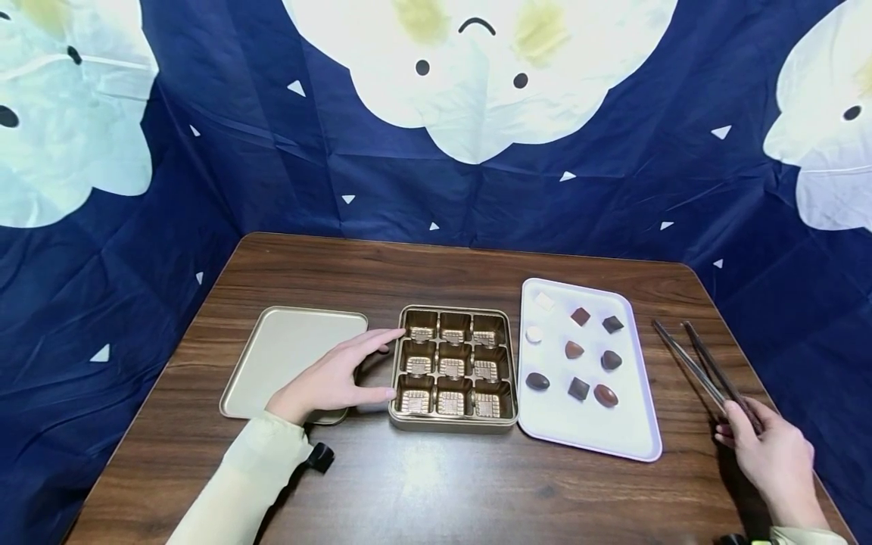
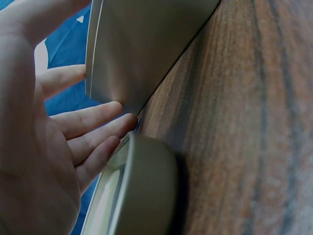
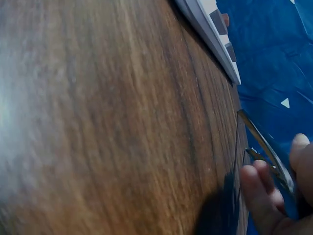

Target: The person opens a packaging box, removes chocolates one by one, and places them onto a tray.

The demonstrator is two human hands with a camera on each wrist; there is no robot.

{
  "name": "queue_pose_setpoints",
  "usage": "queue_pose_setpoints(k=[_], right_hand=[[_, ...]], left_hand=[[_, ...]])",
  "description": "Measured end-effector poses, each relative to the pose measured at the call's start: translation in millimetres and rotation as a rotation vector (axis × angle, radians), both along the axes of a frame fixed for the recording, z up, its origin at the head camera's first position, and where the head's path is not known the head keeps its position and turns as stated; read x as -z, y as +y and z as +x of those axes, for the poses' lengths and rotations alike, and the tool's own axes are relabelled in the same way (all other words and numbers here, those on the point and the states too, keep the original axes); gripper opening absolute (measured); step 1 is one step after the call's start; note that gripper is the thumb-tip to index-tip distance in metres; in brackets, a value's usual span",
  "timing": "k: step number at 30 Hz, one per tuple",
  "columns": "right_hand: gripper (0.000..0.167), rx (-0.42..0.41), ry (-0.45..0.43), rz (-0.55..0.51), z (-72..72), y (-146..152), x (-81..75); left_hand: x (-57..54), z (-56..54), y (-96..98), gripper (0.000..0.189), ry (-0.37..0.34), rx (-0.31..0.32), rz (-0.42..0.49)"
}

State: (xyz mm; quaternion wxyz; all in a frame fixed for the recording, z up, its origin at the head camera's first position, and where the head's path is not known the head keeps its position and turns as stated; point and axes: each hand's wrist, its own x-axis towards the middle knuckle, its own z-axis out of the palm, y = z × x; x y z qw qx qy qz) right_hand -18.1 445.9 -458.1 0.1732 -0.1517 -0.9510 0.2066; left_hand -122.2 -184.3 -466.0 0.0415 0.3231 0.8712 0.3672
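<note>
In the head view my left hand (image 1: 334, 378) is at the left side of a gold tin (image 1: 452, 426) with a grid of bare compartments. Its index fingertip and thumb touch the tin's left rim, the fingers fairly straight. The left wrist view shows those fingers (image 2: 93, 115) against the tin's side wall (image 2: 142, 44). At the right table edge my right hand (image 1: 773, 454) grips a pair of metal tongs (image 1: 698, 371), tips spread apart and pointing away. The tongs (image 3: 266, 147) also show in the right wrist view, partly hidden by the fingers.
A white tray (image 1: 586, 435) right of the tin bears several chocolates, among them a dark oval one (image 1: 537, 381), a brown square (image 1: 580, 316) and a white round one (image 1: 534, 334). A gold lid (image 1: 300, 341) lies left, partly under my left hand. Blue cloth (image 1: 409, 189) hangs behind.
</note>
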Motion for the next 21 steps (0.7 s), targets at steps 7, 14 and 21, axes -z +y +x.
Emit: queue_pose_setpoints(k=[7,14,21], right_hand=[[0.046,-0.111,-0.070,0.154,-4.2,6.0,-3.0],[0.054,-0.050,-0.285,0.210,-11.6,5.7,-11.6],[0.059,-0.018,-0.416,0.223,-15.4,5.3,-9.1]], left_hand=[[0.5,-1.6,0.6,0.094,0.003,0.000,-0.003],[1.2,-1.4,1.9,0.094,0.004,-0.006,-0.010],[1.9,-2.3,2.7,0.094,0.011,-0.004,-0.001]])
